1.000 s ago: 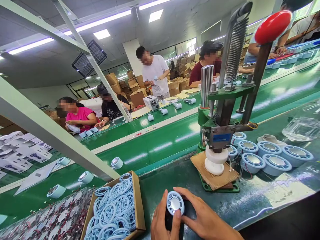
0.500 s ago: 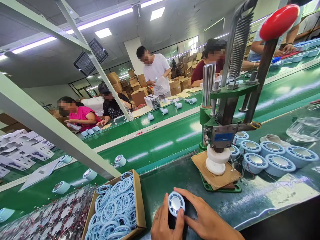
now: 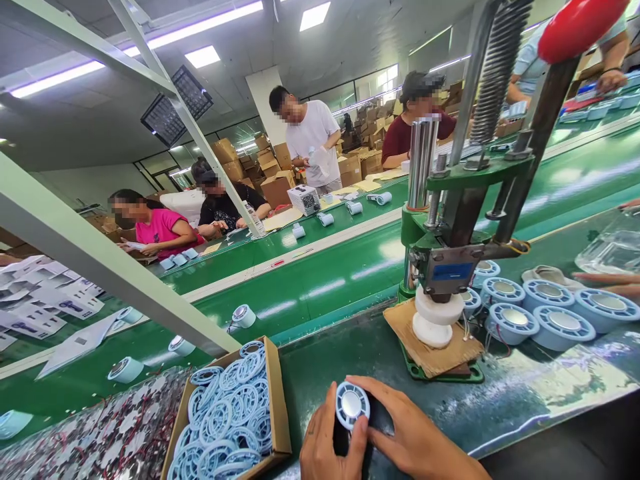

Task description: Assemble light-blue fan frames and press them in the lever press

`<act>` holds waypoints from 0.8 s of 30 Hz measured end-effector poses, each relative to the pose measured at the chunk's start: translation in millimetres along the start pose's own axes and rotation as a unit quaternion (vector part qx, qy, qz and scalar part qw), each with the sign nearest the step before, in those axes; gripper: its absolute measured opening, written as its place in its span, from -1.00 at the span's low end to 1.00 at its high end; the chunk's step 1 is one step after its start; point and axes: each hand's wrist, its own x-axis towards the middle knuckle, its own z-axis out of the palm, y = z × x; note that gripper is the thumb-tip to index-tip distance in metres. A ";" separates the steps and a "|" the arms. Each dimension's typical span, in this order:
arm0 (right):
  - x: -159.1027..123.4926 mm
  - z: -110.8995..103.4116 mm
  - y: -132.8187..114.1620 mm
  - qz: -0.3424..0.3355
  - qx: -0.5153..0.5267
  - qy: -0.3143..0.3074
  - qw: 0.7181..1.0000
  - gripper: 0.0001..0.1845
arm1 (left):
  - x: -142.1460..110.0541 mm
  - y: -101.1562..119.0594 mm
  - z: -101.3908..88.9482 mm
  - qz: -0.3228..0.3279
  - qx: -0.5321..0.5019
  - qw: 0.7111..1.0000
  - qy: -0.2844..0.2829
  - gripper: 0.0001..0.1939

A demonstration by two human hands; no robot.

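Note:
Between my two hands is a light blue round housing [image 3: 352, 405], with a slotted ring and a silver disc facing up. My left hand [image 3: 327, 437] grips its left and lower edge with fingers and thumb. Curled around the upper and right side is my right hand [image 3: 407, 427], whose index finger lies along the top rim. The underside of the housing is hidden. Left of my hands, a cardboard box [image 3: 281, 407] holds many loose light blue slotted rings [image 3: 227, 413]. A hand press [image 3: 453, 267] with a red knob stands beyond my right hand, over white round blocks [image 3: 434, 327].
Several similar blue housings [image 3: 563, 327] stand right of the press, with a co-worker's hand [image 3: 613, 283] near them. A green conveyor [image 3: 320, 287] carries spaced blue parts. Wired components [image 3: 110, 427] lie at lower left. A slanting metal post [image 3: 115, 260] crosses the left. Several people work opposite.
A co-worker's hand has come in at the right edge beside the blue housings. My hands keep the same hold, and the view has shifted slightly.

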 end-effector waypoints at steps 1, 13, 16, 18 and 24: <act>-0.1 0.3 0.4 0.000 -0.002 0.001 1.000 -0.36 | -0.1 0.7 0.1 -0.003 0.007 1.000 0.001 -0.47; -1.1 -2.5 -5.2 -0.010 -0.029 0.003 1.000 -0.38 | -4.4 5.8 -2.0 0.004 0.060 0.998 -0.008 -0.48; -3.5 -2.2 -1.7 -0.033 -0.054 0.010 0.998 -0.37 | -5.2 8.5 -0.7 -0.003 0.052 0.998 -0.022 -0.45; -4.1 0.1 1.8 -0.041 -0.068 0.012 0.997 -0.36 | -6.9 10.9 2.0 -0.022 0.029 0.999 -0.027 -0.44; -1.9 6.1 5.7 -0.069 -0.073 0.017 0.995 -0.33 | -8.7 11.5 7.5 -0.099 -0.036 0.994 -0.037 -0.36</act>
